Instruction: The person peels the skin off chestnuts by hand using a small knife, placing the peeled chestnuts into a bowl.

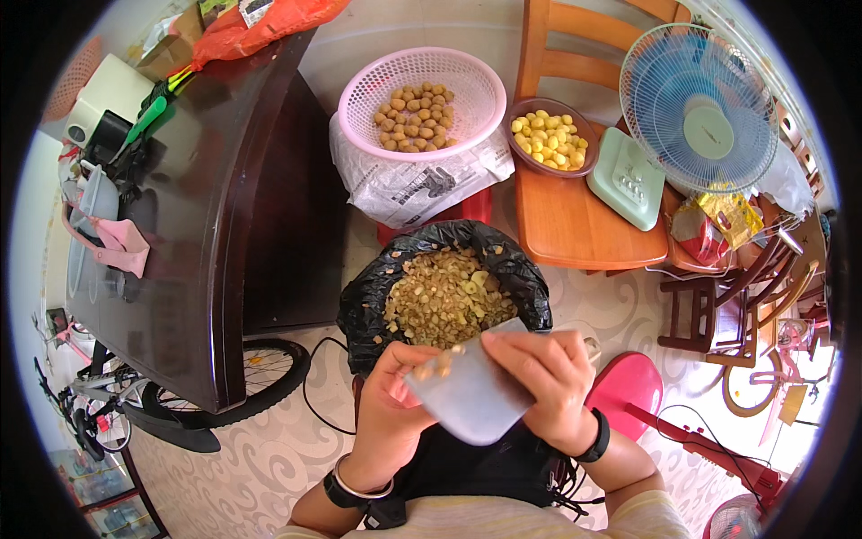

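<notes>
My right hand grips a broad metal cleaver, its blade slanting across in front of me. Pale scraps of peel cling to the upper left of the blade. My left hand is curled at the blade's left edge; the blade covers its fingertips, so whatever they hold is hidden. Just beyond both hands, a bin lined with a black plastic bag contains a heap of peelings. Farther off, small unpeeled potatoes lie in a pink plastic colander. Peeled yellow ones fill a brown bowl.
The colander rests on a printed white sack. A wooden chair carries the bowl and a pale green box, with a fan beside it. A dark table stands left, a bicycle wheel below it. A red fan base is at right.
</notes>
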The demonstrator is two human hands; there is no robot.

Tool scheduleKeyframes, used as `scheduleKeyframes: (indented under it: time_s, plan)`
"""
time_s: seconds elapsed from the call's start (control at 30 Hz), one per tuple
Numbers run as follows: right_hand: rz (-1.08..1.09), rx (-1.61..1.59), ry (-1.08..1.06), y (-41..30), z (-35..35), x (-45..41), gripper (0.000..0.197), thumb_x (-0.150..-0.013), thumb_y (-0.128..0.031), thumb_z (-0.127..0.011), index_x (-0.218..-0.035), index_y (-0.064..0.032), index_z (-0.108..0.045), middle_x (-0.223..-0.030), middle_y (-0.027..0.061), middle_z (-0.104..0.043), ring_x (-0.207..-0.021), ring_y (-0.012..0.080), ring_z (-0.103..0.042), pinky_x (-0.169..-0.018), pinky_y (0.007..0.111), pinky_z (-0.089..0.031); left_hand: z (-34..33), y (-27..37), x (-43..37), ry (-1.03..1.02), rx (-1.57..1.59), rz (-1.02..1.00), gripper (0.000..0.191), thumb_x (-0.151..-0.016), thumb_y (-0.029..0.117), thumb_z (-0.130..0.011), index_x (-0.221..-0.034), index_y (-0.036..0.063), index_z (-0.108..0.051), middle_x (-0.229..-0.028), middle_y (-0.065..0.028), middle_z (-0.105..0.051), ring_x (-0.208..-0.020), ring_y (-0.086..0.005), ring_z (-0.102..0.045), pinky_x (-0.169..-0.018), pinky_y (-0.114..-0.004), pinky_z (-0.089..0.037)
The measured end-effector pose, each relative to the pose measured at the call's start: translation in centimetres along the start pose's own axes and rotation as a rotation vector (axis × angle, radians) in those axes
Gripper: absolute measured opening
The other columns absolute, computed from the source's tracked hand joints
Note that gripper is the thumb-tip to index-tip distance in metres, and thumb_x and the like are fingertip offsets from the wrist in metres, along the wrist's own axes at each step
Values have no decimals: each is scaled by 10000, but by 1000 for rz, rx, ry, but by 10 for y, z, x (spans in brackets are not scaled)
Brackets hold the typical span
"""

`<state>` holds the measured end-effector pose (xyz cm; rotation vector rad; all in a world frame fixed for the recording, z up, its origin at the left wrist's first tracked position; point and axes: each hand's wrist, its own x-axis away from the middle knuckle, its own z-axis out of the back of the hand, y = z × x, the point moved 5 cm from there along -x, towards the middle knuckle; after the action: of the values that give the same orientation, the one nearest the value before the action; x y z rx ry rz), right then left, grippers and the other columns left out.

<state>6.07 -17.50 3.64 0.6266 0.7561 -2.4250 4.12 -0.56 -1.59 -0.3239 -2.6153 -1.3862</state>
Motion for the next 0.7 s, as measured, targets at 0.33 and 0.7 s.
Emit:
scheduleKeyframes:
  time_s: [0.33,0.7]
  plan:
    - [81,-5,49,-15,6,2,403,-636,-126,-712,-1037,-134,-746,-1012,-66,-663,-733,115,-470,-620,207,-444,-6,6,-7,72,139,143,328,-877,-78,-595,-1157,24,-458,-1175,-127,-555,-1118,-200,-583,-983,-330,-474]
    - [84,8,58,-15,4,1,405,-638,-126,-702,-1040,-135,-745,-1019,-60,-663,-740,117,-478,-632,213,-451,-9,7,-3,-11,158,2,303,-865,-57,-636,-1099,32,-466,-1174,-124,-562,-1102,-187,-582,-959,-313,-479]
